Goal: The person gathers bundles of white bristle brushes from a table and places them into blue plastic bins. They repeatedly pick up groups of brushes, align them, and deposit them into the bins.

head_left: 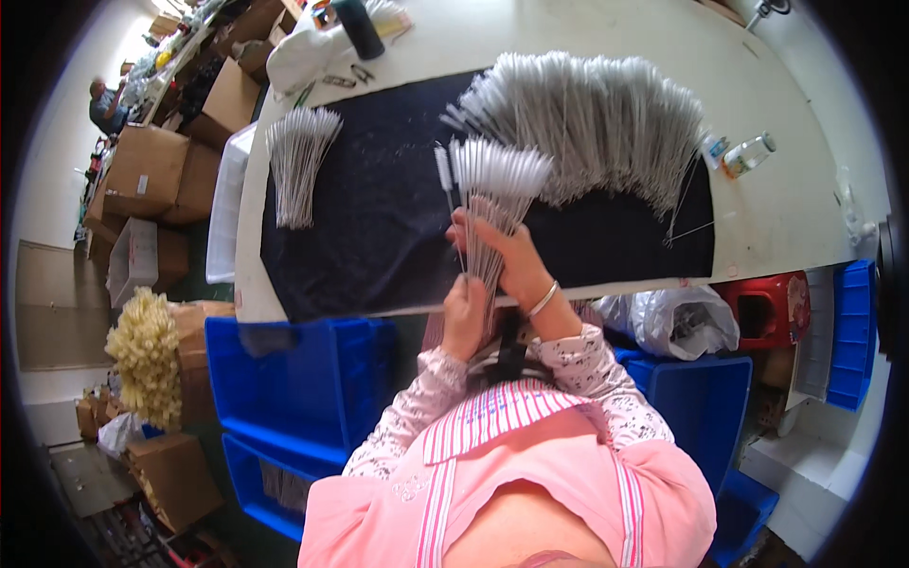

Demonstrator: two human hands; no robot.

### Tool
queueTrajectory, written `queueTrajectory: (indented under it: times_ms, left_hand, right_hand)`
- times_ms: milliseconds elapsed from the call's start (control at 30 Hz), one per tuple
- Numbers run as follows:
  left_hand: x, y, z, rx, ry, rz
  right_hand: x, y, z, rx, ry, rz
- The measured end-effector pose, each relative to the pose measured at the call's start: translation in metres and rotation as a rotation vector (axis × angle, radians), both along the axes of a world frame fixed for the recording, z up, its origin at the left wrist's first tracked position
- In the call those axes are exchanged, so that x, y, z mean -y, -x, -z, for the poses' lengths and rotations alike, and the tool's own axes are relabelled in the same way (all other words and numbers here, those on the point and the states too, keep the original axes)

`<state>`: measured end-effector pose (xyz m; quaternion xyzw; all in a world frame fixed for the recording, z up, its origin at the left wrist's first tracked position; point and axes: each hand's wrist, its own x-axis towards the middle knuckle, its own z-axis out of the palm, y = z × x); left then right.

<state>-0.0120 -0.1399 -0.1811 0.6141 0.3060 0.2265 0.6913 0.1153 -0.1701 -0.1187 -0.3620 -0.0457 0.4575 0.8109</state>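
My right hand (519, 257), a bracelet at its wrist, is wrapped round a bundle of thin straw-cleaning brushes (502, 175), white bristle ends up and fanned out. One single brush (444, 168) stands a little apart at the bundle's left side. Below, my left hand (461, 319) is closed with its fingers pinched at the wire stems of that single brush and the bundle. Far right of my hands, a large heap of the same brushes (597, 123) lies spread on a black cloth (388, 204). A smaller bundle of brushes (301, 161) rests at the cloth's left end.
Blue bins (284, 374) stand below the white table (805, 218) on both sides. Toward the table's right are a glass jar (748, 154) and a red stool (772, 308). A dark cylinder (358, 28) and small tools sit at the far left. Cardboard boxes (147, 170) and a distant person (107, 104) are farther left.
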Motion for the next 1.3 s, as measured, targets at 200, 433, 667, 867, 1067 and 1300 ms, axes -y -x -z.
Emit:
queueTrajectory:
  times_ms: [200, 433, 667, 867, 1067, 1300]
  left_hand:
    - [-0.007, 0.015, -0.04, -0.123, 0.282, 0.425]
    - [-0.023, 0.034, -0.038, 0.337, 1.029, 0.92]
    - [-0.021, 0.032, -0.079, 0.554, 1.243, 0.824]
    - [-0.111, 0.056, -0.135, 0.074, 0.439, 0.34]
    - [-0.325, 0.069, -0.101, -0.453, -0.458, -0.26]
    - [-0.394, 0.039, -0.075, -0.761, -0.332, -0.298]
  right_hand:
    - [0.005, -0.003, 0.018, -0.146, -0.208, -0.462]
    - [-0.003, 0.024, 0.005, -0.608, -0.719, -0.707]
    - [-0.032, 0.028, -0.018, -0.569, -0.777, -0.887]
    - [-0.085, 0.006, -0.011, -0.347, -0.401, -0.752]
    - [-0.182, -0.003, 0.002, -0.27, 0.012, -0.57]
    - [-0.311, 0.002, 0.035, -0.242, 0.311, -0.363]
